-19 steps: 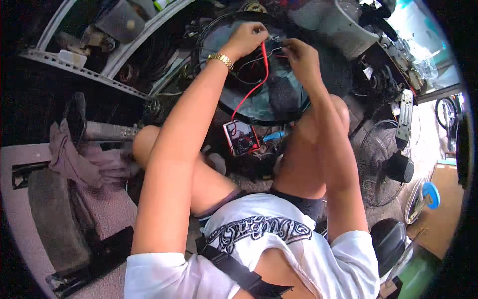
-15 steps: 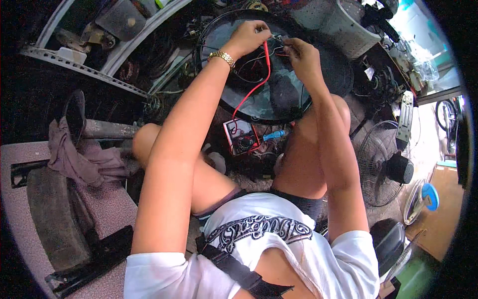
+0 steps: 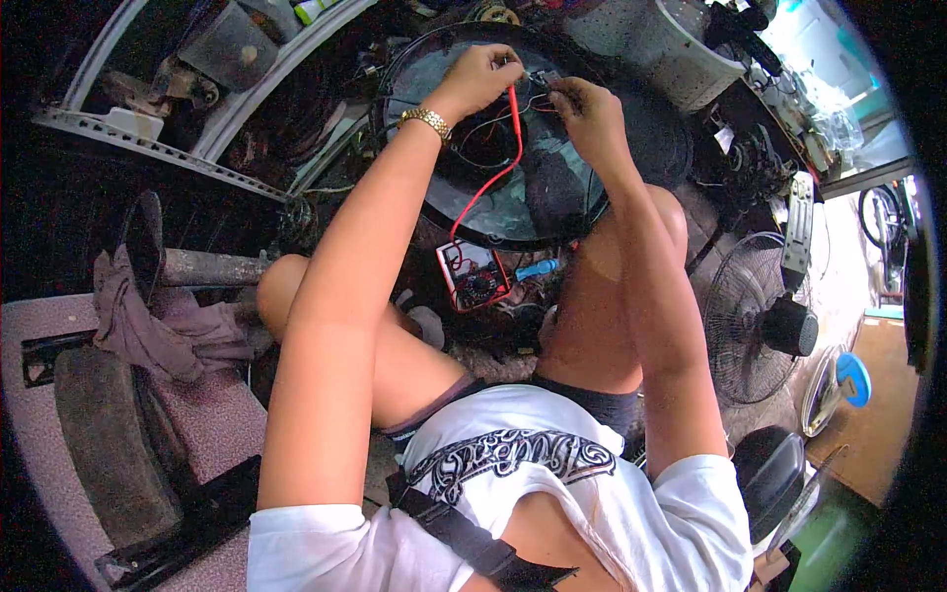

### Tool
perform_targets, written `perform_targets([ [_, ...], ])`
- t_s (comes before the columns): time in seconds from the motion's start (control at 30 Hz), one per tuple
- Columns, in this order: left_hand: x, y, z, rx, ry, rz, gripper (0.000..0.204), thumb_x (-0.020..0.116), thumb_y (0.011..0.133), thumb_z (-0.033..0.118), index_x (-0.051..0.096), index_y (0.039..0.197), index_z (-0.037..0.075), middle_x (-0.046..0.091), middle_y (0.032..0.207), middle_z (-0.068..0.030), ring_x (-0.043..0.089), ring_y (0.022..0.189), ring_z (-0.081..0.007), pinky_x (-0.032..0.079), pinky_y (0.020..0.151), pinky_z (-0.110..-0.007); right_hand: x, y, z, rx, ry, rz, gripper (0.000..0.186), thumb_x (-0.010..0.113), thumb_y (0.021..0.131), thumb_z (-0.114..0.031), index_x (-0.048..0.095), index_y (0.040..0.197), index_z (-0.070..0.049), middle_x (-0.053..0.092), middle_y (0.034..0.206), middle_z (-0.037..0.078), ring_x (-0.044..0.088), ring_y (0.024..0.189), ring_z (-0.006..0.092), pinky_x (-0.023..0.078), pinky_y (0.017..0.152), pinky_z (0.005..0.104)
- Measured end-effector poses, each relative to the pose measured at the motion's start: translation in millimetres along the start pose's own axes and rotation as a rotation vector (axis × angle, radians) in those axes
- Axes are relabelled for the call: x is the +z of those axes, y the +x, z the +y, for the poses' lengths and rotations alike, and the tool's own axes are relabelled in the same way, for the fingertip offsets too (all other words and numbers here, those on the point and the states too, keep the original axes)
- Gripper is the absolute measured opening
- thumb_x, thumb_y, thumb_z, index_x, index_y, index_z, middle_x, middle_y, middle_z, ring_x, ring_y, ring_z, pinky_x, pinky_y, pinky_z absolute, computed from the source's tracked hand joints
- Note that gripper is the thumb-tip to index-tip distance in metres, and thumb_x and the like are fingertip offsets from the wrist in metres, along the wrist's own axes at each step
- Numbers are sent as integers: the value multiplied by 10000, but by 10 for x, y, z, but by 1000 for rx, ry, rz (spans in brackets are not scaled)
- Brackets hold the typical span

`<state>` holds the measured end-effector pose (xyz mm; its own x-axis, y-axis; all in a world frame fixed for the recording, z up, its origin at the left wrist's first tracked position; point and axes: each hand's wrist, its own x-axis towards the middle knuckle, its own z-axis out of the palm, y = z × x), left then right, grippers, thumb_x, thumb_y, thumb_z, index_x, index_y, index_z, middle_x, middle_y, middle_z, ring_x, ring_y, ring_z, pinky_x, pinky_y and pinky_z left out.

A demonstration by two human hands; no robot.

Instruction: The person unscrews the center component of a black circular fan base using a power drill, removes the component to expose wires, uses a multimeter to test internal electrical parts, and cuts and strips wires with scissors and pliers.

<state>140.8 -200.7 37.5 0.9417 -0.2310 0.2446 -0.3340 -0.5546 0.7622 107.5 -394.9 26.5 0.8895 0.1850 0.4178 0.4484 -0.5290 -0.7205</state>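
In my left hand (image 3: 483,81), which wears a gold bracelet watch, a red test probe (image 3: 514,107) is pinched between closed fingers. Its red lead curves down to a multimeter (image 3: 473,278) with a dark dial face. Just to the right, the closed fingers of my right hand (image 3: 592,107) pinch thin wires (image 3: 536,99) by a small metallic part (image 3: 540,77). That part is too small to make out. Both hands are over a round, black-rimmed top (image 3: 464,212) with a worn grey surface. Beside the multimeter lies a blue-handled tool (image 3: 537,269).
A standing fan (image 3: 755,321) is at the right, near a perforated white basket (image 3: 681,59) at the back. On the left, a purple cloth (image 3: 163,321) drapes over a pinkish surface (image 3: 39,424) holding a dark curved block (image 3: 109,434). A metal-framed rack (image 3: 168,148) stands at far left.
My left hand and the probe have shifted slightly left, leaving a wider gap to my right hand. The whole view has moved a little.
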Motion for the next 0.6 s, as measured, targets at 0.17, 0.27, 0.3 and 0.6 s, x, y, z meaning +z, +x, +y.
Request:
perform_targets([
  [0.17, 21, -9, 20, -46, -15, -9, 240, 575, 843, 248, 637, 860, 17, 571, 684, 8, 464, 636, -73, 401, 587, -246, 20, 13, 48, -10, -27, 10, 189, 625, 812, -141, 671, 973, -53, 656, 903, 177, 625, 858, 361, 494, 728, 409],
  [0.27, 27, -2, -56, -5, -47, 44, 227, 599, 788, 272, 669, 832, 61, 546, 568, 0, 474, 523, -75, 368, 493, -267, 47, 19, 37, 20, 5, 4, 192, 628, 809, -144, 671, 973, -55, 654, 909, 180, 625, 858, 361, 494, 729, 412],
  [0.3, 29, -13, -87, -7, -43, 46, 227, 599, 788, 272, 669, 832, 61, 546, 568, 0, 474, 523, -75, 368, 493, -267, 58, 16, 20, 36, 21, -6, 194, 630, 808, -148, 671, 973, -56, 653, 911, 181, 625, 857, 361, 494, 730, 413],
  [0.6, 13, -9, -45, 27, -56, 70, 229, 593, 793, 274, 660, 828, 57, 549, 575, 0, 483, 533, -81, 377, 502, -276, 78, 26, 42, -5, 6, 10, 211, 629, 810, -157, 662, 986, -45, 654, 902, 182, 624, 862, 363, 494, 738, 413],
])
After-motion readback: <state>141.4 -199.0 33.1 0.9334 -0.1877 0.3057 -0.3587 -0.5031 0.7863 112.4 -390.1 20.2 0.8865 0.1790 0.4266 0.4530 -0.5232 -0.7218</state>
